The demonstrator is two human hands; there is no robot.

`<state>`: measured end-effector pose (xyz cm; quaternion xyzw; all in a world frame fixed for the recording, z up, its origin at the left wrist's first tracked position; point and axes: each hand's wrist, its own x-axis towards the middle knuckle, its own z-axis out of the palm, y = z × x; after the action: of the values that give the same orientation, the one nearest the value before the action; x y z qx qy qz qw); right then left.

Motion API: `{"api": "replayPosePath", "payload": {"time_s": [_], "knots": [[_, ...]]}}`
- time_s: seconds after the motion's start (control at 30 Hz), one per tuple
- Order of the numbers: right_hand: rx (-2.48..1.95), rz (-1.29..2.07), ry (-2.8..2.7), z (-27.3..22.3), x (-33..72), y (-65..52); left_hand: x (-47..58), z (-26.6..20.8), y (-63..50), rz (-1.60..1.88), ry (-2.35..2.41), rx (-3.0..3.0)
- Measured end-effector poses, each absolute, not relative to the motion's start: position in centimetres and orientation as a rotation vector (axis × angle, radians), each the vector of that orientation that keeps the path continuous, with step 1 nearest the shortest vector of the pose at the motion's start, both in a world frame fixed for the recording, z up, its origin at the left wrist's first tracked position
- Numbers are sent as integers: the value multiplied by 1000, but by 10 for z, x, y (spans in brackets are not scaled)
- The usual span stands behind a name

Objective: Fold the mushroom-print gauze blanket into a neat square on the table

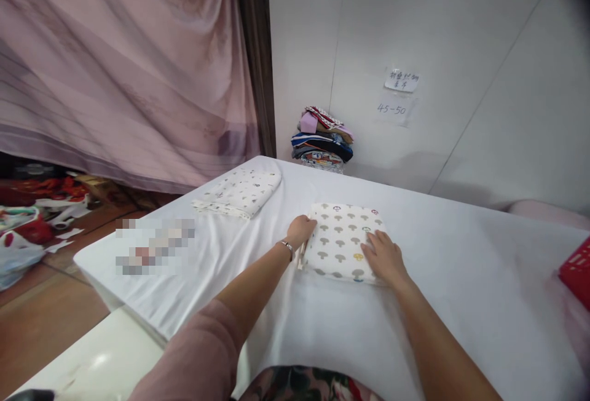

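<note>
A folded white cloth (338, 242) printed with grey mushrooms, a few of them coloured, lies flat on the white-covered table (461, 266). At its left edge my left hand (300, 232), with a bracelet on the wrist, has its fingers closed on the fabric. My right hand (385, 256) rests on the right side of the same cloth, fingers stretched out over the top. Farther left lies a second folded white cloth (242, 192) with small dark prints, which neither hand touches.
A pile of folded fabrics (322, 139) stands beyond the far table edge, against the wall. A blurred-out patch (154, 247) covers something on the left of the table. At the right edge sits a red basket (578, 272). A pink curtain (138, 63) hangs at the left.
</note>
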<state>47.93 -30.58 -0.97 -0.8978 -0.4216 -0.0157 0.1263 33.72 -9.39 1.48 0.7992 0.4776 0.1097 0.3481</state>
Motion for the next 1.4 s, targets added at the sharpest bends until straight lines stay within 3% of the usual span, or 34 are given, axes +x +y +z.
{"api": "replayPosePath", "payload": {"time_s": [0.93,1.07,1.2,1.4], "knots": [[-2608,-62,-1289,-6,473,-303,374,11,-77,303,1382,2275],[-2603,-58,-1288,-5,473,-303,370,20,-87,416,1274,2417],[-2602,-43,-1283,-3,472,-303,366,18,-109,571,832,2746],[-2602,-36,-1295,-2,470,-302,366,-1,-114,239,833,2753]]}}
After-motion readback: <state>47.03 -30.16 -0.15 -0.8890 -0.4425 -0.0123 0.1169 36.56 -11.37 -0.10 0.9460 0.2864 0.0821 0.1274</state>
